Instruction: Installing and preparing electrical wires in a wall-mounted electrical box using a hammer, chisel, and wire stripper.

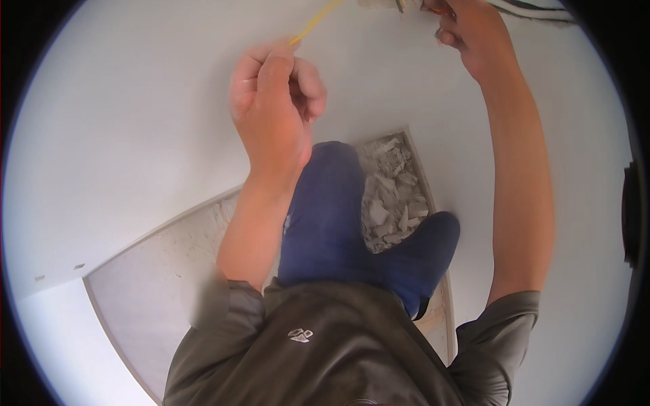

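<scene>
My left hand [276, 88] is raised in front of the white wall, its thumb and fingers pinched on the end of a thin yellow wire [315, 24]. From there the wire slants up to the right and leaves the picture. At the upper edge, my right hand [470, 37] is curled closed around something with a bit of orange-red [441, 9] showing. The fingers hide most of it, so its kind cannot be made out. Left of that hand, a pale opening [376, 3] in the wall is cut off by the picture's edge.
White and black cables [535, 11] run along a slot in the wall at upper right. Broken grey-white rubble [393, 193] lies on the floor beyond and between my blue-trousered legs [332, 210]. A bare, dusty floor strip [156, 271] meets the wall at left.
</scene>
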The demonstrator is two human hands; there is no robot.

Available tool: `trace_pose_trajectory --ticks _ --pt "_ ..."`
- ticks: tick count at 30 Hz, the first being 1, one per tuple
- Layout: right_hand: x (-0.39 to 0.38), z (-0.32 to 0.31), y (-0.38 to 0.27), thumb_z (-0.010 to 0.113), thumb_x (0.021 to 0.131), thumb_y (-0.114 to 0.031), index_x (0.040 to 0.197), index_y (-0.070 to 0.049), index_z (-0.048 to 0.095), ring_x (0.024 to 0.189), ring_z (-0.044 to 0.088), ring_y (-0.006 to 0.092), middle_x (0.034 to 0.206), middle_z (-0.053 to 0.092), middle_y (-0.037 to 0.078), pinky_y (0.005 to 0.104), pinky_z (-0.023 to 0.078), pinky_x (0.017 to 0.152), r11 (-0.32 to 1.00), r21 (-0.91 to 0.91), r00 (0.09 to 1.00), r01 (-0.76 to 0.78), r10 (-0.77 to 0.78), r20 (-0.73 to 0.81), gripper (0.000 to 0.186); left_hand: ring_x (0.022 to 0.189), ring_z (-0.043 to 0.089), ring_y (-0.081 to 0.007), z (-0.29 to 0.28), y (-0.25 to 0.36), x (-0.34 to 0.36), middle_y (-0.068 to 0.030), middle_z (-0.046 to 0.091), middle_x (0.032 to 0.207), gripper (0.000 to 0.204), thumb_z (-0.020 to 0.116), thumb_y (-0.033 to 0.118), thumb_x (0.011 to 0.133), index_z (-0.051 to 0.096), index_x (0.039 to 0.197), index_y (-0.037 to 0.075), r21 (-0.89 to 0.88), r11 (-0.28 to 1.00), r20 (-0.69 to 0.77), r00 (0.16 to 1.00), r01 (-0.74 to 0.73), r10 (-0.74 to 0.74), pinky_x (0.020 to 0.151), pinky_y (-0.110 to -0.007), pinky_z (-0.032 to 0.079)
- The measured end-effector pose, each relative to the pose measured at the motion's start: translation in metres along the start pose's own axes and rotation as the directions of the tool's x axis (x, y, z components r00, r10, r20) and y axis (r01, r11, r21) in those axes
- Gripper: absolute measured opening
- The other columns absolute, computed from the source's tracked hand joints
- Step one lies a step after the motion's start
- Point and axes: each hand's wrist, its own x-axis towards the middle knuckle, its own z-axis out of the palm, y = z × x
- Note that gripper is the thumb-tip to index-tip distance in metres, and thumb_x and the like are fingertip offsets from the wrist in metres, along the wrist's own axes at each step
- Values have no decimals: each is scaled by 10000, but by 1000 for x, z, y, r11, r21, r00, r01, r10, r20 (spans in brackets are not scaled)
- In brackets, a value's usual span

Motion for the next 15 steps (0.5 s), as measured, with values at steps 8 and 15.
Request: trace_pose_trajectory --ticks 8,15 --pt "9 2 12 577 1015 -180 833 -6 709 531 481 98 697 641 53 285 391 503 970 -93 966 223 -233 -114 284 488 439 -137 -4 -5 -5 -45 521 618 183 494 122 1024 613 1051 -15 63 998 50 999 16 -19 454 -270 343" --pt "13 -8 12 588 1013 -179 849 3 723 589 517 115 687 616 30 301 406 529 928 -262 956 266 -288 -48 280 544 500 -139 -6 -9 -2 -63 590 693 181 491 126 1010 618 1040 0 141 987 109 989 82 -98 473 -272 360"
